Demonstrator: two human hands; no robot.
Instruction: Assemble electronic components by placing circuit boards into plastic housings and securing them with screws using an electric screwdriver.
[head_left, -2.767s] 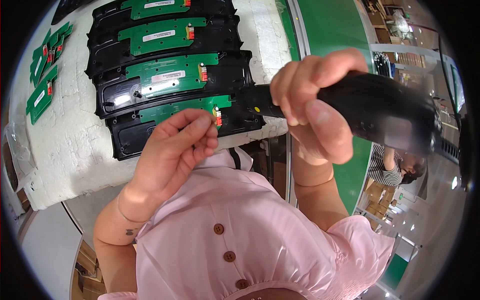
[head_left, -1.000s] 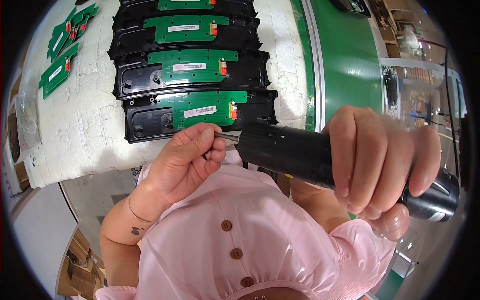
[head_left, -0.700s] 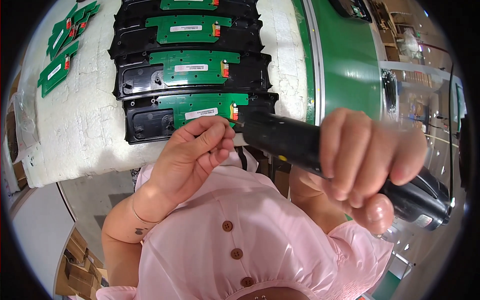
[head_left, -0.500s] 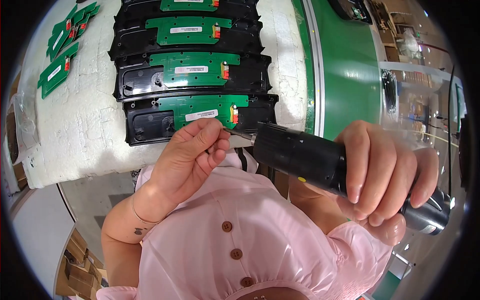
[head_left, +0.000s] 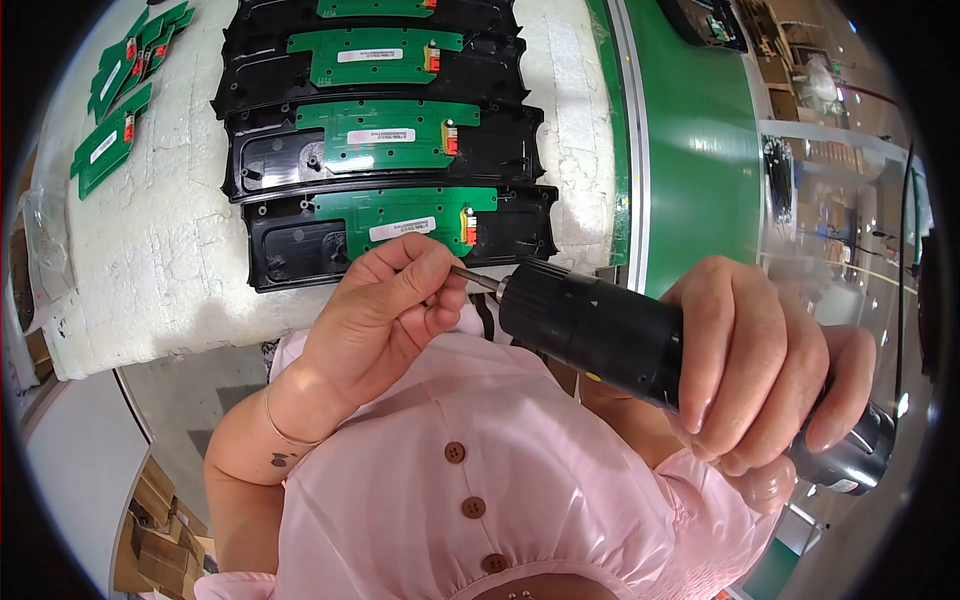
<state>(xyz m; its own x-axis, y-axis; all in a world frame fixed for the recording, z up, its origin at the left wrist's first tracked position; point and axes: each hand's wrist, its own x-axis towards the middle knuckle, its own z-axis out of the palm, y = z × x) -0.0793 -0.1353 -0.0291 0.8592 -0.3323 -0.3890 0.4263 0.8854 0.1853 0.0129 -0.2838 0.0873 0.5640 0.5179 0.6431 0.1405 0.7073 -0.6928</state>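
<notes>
My right hand (head_left: 765,365) is wrapped round a black electric screwdriver (head_left: 595,335), held slanting with its bit toward the left. The fingers of my left hand (head_left: 395,300) pinch together at the tip of that bit; whatever sits between them is too small to make out. Just beyond my left fingers lies the nearest black plastic housing (head_left: 295,245), its green circuit board (head_left: 410,212) bearing a white label and a red connector. Behind it, in a row, are more black housings, such as this one (head_left: 275,150), with a similar circuit board (head_left: 390,135) on each.
A white foam slab (head_left: 175,270) supports the housings. Several loose circuit boards (head_left: 112,145) lie at its far left. To the right runs a green surface (head_left: 700,150) with a pale metal edge strip (head_left: 632,130); another black housing (head_left: 700,20) is at its far end.
The screwdriver has shifted slightly left and down with my right hand. My left fingers stay pinched at the bit tip, moved slightly right.
</notes>
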